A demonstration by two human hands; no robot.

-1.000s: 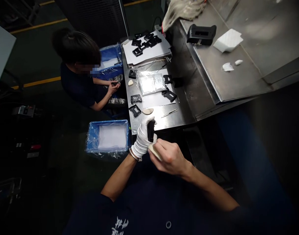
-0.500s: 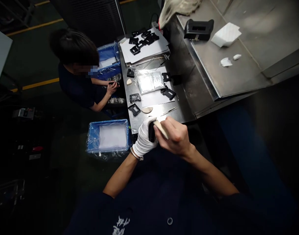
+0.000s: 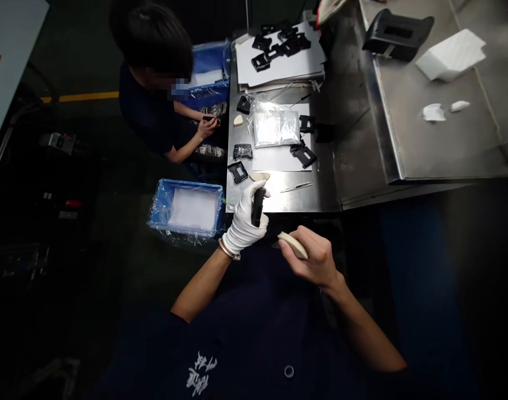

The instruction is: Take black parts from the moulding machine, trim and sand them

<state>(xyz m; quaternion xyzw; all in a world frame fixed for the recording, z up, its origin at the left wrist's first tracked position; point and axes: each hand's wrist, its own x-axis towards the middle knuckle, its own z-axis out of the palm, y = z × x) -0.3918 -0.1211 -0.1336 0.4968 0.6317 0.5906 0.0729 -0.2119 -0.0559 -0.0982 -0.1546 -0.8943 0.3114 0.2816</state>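
Observation:
My left hand (image 3: 247,214), in a white glove with a metal bangle at the wrist, is closed around a black plastic part (image 3: 258,206) held on edge. My bare right hand (image 3: 314,256) grips a flat cream-coloured pad (image 3: 293,244), a sponge or felt by its look, apart from the part. Just beyond the left fingers, a similar pale pad (image 3: 259,176) lies on the metal table (image 3: 324,197). Close by are a black frame-shaped part (image 3: 237,173) and a plastic-wrapped one (image 3: 242,151). A thin metal tool (image 3: 296,187) lies near the table's front edge.
A blue bin (image 3: 156,205) lined with clear plastic stands left of my hands. Another person (image 3: 149,105) sits at the table's left side, holding a small dark object. Black parts (image 3: 278,47) lie on stacked paper. A raised metal bench (image 3: 407,150) borders the right.
My right hand has drawn the pad away from the black part, down and to the right. My left hand still holds the part, now more exposed. The whole view has shifted.

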